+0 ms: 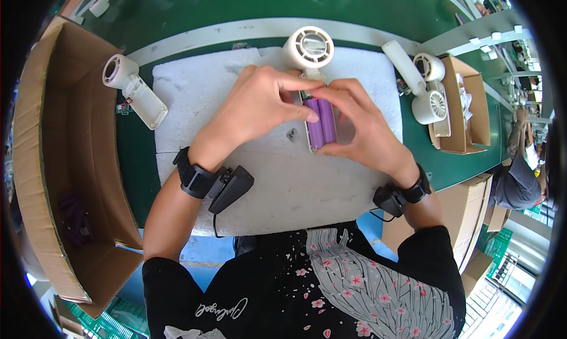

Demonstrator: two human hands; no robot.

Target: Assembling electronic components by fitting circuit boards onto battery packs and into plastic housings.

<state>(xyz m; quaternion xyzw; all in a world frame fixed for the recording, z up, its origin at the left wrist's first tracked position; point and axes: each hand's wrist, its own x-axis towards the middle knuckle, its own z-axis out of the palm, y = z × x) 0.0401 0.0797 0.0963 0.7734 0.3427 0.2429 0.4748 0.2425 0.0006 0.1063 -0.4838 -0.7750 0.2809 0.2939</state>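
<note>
Left hand (251,105) and right hand (372,132), fingers (302,113) gripping white plastic casing (313,75) of purple cylinders (319,130); brown cardboard box (38,132) apparently holds more.

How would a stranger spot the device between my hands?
Find the white mat on the green table. Between the left hand and right hand, at its upper middle, is a white, round-headed device. Unlike its side neighbours, its handle shows purple cylinders.

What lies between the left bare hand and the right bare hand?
In the head view, an open white plastic handle holding purple cylindrical cells lies there.
</note>
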